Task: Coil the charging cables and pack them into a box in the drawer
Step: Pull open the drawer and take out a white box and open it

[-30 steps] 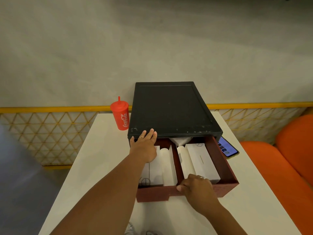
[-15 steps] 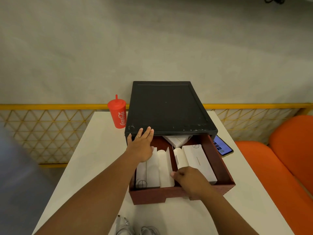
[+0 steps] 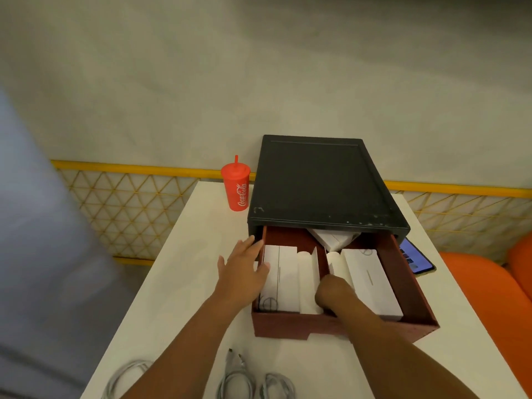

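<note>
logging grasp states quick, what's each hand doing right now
Left hand: open, fingers straight, at the left wall of the drawer.
Right hand: inside the drawer, fingers hidden; cannot tell.

Hidden and cut-off parts, as I see them through the head camera.
The right hand (image 3: 334, 292) shows me only its back. Its fingers dip between the long white cardboard boxes (image 3: 280, 277) in the open dark red drawer (image 3: 331, 326), so I cannot tell whether they hold anything. The bottom edge crops the white coiled charging cables (image 3: 236, 381). A white cardboard box at the drawer's back (image 3: 331, 239) lies half under the black flat-topped cabinet (image 3: 319, 180). The drawer's wall hides part of the lit-screen smartphone (image 3: 417, 259). A grey-blue blur (image 3: 34, 254) fills the left, and the orange cushioned seat (image 3: 489, 289) runs off the right.
</note>
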